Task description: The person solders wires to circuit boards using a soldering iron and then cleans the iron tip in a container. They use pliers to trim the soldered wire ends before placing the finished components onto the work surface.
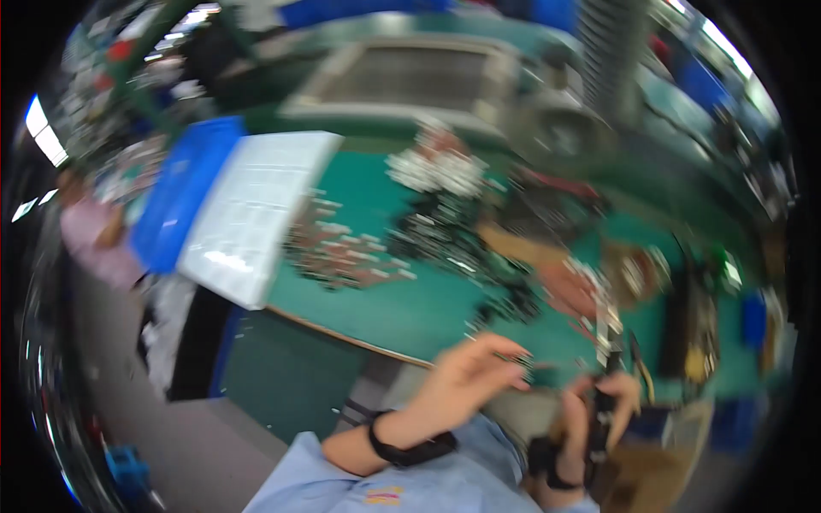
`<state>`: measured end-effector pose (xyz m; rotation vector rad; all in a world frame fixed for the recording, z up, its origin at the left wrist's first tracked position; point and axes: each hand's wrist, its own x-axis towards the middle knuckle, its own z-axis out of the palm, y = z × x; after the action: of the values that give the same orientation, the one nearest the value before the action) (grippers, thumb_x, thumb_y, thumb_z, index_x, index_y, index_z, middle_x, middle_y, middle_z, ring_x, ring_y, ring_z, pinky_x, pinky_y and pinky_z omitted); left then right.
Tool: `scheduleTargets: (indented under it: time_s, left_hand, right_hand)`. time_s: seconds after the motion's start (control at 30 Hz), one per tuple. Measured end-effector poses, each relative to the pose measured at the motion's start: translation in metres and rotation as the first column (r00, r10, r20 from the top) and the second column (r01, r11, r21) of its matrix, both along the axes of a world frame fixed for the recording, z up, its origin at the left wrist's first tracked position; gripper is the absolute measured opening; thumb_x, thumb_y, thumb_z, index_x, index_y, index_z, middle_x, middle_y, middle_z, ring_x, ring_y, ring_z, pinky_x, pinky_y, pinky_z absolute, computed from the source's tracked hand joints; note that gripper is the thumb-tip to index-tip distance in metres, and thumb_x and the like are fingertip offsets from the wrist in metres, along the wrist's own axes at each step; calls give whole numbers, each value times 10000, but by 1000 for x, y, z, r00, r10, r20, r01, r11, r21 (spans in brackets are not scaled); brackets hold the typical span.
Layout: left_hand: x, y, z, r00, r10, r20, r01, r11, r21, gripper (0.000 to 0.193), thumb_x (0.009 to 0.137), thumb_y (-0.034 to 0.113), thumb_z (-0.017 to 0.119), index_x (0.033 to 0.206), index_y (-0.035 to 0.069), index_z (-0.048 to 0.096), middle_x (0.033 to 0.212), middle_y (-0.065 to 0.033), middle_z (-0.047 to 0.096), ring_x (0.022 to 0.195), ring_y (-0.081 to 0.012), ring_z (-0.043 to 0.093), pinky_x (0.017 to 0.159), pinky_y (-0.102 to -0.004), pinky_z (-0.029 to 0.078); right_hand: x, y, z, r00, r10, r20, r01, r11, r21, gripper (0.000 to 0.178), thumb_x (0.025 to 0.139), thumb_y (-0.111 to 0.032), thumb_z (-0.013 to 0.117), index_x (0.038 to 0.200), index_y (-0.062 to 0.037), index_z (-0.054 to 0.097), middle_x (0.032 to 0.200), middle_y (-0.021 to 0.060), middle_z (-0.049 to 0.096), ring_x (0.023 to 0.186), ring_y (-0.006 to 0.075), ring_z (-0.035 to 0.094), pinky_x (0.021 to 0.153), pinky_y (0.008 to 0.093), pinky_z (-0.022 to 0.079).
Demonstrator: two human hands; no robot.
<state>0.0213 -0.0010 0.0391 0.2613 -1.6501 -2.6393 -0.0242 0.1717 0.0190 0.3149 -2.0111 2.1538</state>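
Observation:
The picture is smeared by motion. My left hand (475, 376) is over the front edge of the green bench mat, its thumb and forefinger pinching a small dark piece (525, 365) whose kind is too blurred to tell. Lower and to its right, my right hand (599, 415) is wrapped round a dark tool (601, 419) with a black grip. The kind of tool does not show clearly. Beyond the hands lie loose dark pieces (513, 295) and a heap of dark wired parts (440, 235). Reddish wires with pale ends (577, 291) spread just past my right hand.
A white tray (256, 214) leans beside a blue bin (188, 188) at the left. Small reddish parts with white ends (342, 252) are scattered near it. White parts (440, 167) are heaped farther back. A ribbed hose (611, 51) hangs behind; another person (94, 231) is far left.

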Motion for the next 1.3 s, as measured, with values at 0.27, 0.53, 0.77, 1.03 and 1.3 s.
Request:
scheduleTargets:
  time_s: [0.27, 0.53, 0.77, 1.03, 1.3]
  left_hand:
    - [-14, 9, -15, 993, -114, 40, 101, 968, 230, 197, 896, 100, 529, 1066, 6, 493, 982, -97, 579, 846, -171, 586, 737, -294, 492]
    - [-10, 13, -33, 963, -268, 2, 195, 707, 680, 222, 927, 180, 501, 1087, 27, 477, 995, -58, 547, 898, -172, 546, 821, -336, 448]
    - [-13, 12, -27, 946, -321, -40, 269, 714, 646, 276, 918, 262, 514, 1078, 42, 467, 916, -56, 497, 918, -184, 484, 898, -407, 381]
    - [-13, 12, -28, 952, -299, -68, 261, 676, 689, 280, 909, 257, 530, 1069, 37, 465, 956, -75, 486, 922, -191, 489, 904, -418, 389]
    - [-12, 14, -25, 958, -281, -48, 242, 712, 659, 279, 907, 252, 536, 1056, 28, 463, 957, -72, 477, 912, -191, 488, 876, -386, 402]
  right_hand:
    - [-11, 4, 12, 949, 314, 14, -312, 933, 181, 403, 724, 34, 686, 977, -61, 387, 833, 108, 532, 690, 119, 547, 592, 235, 457]
    - [-9, 2, 13, 910, 412, 53, -415, 894, 168, 398, 740, 57, 668, 992, -53, 380, 838, 108, 541, 699, 115, 573, 581, 229, 478]
    - [-11, -3, 23, 901, 432, 32, -428, 878, 216, 407, 730, 33, 694, 996, -61, 400, 832, 85, 554, 683, 101, 560, 571, 214, 464]
    - [-13, -9, 25, 919, 390, -52, -367, 896, 251, 427, 678, 17, 737, 984, -76, 454, 766, 26, 588, 698, 113, 488, 571, 212, 452]
    - [-12, -8, 23, 923, 380, -56, -358, 903, 236, 434, 669, 27, 734, 990, -84, 465, 753, 16, 608, 710, 134, 477, 575, 220, 450]
